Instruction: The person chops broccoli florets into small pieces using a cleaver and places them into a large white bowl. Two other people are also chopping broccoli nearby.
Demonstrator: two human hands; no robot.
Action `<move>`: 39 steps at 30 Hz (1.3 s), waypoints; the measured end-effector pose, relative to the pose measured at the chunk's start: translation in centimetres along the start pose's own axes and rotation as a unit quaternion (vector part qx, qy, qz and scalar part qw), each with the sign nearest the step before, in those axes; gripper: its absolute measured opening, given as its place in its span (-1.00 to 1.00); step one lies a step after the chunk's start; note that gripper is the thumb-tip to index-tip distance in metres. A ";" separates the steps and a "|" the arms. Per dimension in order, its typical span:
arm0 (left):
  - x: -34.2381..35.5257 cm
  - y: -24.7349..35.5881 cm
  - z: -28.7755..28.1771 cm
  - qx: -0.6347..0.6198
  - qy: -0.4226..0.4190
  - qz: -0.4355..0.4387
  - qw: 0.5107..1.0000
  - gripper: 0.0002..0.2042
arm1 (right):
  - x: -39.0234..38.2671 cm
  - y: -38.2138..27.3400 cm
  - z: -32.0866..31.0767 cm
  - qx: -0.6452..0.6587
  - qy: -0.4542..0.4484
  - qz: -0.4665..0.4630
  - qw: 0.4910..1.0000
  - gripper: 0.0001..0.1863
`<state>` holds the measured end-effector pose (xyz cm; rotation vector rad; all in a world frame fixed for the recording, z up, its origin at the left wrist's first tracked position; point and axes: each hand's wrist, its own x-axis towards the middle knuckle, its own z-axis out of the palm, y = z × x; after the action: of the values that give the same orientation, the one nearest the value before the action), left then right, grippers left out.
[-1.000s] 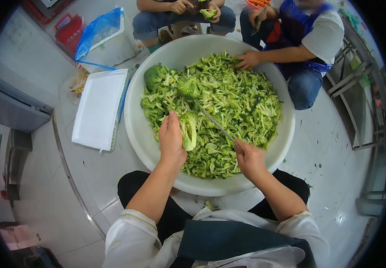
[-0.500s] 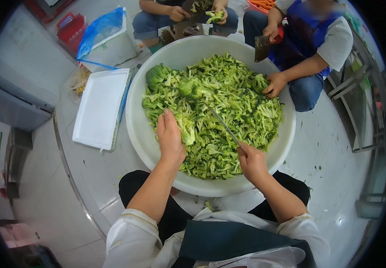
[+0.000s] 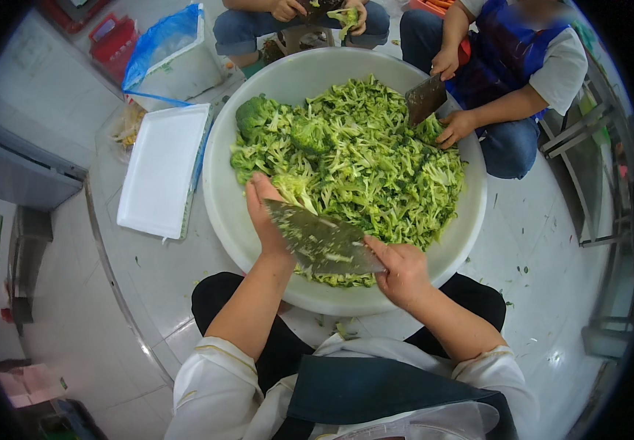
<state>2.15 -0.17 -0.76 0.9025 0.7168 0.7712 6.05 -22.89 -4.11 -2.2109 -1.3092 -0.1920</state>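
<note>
A wide white tub [image 3: 223, 220] in front of my knees holds a heap of chopped broccoli [image 3: 383, 183]. My right hand [image 3: 405, 275] is wrapped round the handle end of a cleaver [image 3: 328, 240]. Its broad blade lies flat to view, with green bits stuck on it, and its far end reaches my left hand [image 3: 264, 220]. That hand, over the tub's near left side, grips a cut piece of broccoli [image 3: 293, 189]; the blade hides part of the piece and of the hand. Uncut broccoli heads [image 3: 257, 119] rest on the heap's far left.
Across the tub on the right, a co-worker's hand [image 3: 458, 128] holds broccoli beside their cleaver [image 3: 425, 99]. Another person [image 3: 350, 18] at the far side holds broccoli and a blade. To the left are a white foam lid [image 3: 163, 172] and a blue-lined box [image 3: 185, 77].
My cleaver has turned from edge-on to flat and swung left and nearer, up to my left hand. My left hand shifted slightly left. The right co-worker's cleaver moved down to their broccoli.
</note>
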 end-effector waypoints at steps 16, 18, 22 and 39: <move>0.2 1.2 -1.3 -0.033 -0.159 -0.186 0.969 -0.69 | 2.4 -2.0 -1.3 0.042 0.005 -0.004 0.999 -0.49; 0.7 -1.1 -1.5 -0.025 -0.155 -0.116 0.981 -0.72 | 2.5 -1.8 -1.4 0.025 0.013 -0.015 0.999 -0.48; 1.6 -1.1 -0.4 0.047 -0.098 -0.136 0.985 -0.72 | 2.9 -1.5 -1.8 0.010 0.033 -0.047 0.998 -0.46; -0.3 -0.7 0.0 -0.023 -0.085 -0.026 0.996 -0.78 | 0.3 3.1 1.5 -0.051 0.007 0.063 0.997 -0.48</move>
<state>2.21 -0.68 -1.31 0.8936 0.5682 0.6525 8.55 -23.02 -6.43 -2.3646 -1.1702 -0.2301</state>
